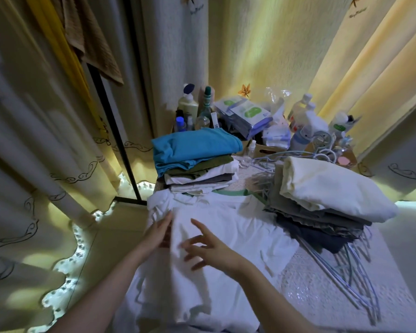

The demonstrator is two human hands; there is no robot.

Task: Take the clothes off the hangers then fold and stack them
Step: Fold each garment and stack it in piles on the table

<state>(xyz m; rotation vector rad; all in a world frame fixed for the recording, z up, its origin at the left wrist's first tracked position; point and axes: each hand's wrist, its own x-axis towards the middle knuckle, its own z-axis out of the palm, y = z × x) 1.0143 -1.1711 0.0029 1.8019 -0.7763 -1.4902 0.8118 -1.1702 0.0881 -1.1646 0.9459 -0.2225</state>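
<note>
A white shirt [238, 231] lies spread flat on the table in front of me, its left side folded over toward the middle. My left hand [157, 233] lies at the folded left edge with its fingers under the fabric flap. My right hand [207, 248] hovers just over the middle of the shirt, fingers spread and holding nothing. Behind the shirt stands a stack of folded clothes [197, 164] topped by a blue garment. A second folded stack [322, 200], topped by a cream garment, sits to the right. Empty wire hangers [356, 282] lie beneath and beside that stack.
Bottles [190, 109], wipe packs [245, 114] and other toiletries crowd the back of the table. Curtains [46, 140] hang close on the left and right. A black rail [115, 131] with a brown towel [94, 39] and a yellow cloth stands at the left.
</note>
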